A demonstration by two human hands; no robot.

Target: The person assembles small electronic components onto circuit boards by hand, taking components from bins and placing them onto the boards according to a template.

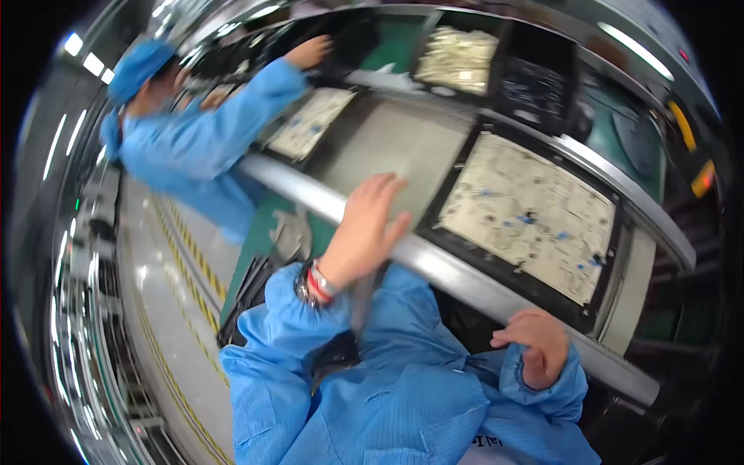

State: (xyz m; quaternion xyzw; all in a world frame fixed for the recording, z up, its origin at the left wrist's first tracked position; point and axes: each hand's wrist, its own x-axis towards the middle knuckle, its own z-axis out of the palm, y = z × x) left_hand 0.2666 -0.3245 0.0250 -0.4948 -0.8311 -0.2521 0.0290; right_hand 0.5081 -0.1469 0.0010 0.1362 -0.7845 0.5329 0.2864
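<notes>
My left hand (367,226) hangs over the conveyor's near metal rail (449,273), its fingers stretched out and slightly blurred, with nothing in them. A red band and a dark bracelet (310,287) circle that wrist. Beside the same rail, closer to my body, is my right hand (536,341); it is empty, its fingers loosely bent and apart from the thumb. Beyond it on the conveyor lies a pale cream panel (531,209) with blue and dark small parts, set in a black frame (442,225). Neither hand touches the panel.
A co-worker in blue (194,139) reaches over the line at the left, near another framed panel (310,124). Black bins hold cream pieces (457,60) and dark parts (533,87) across the conveyor. A grey bracket-like piece (291,235) lies on the green surface left of my hand.
</notes>
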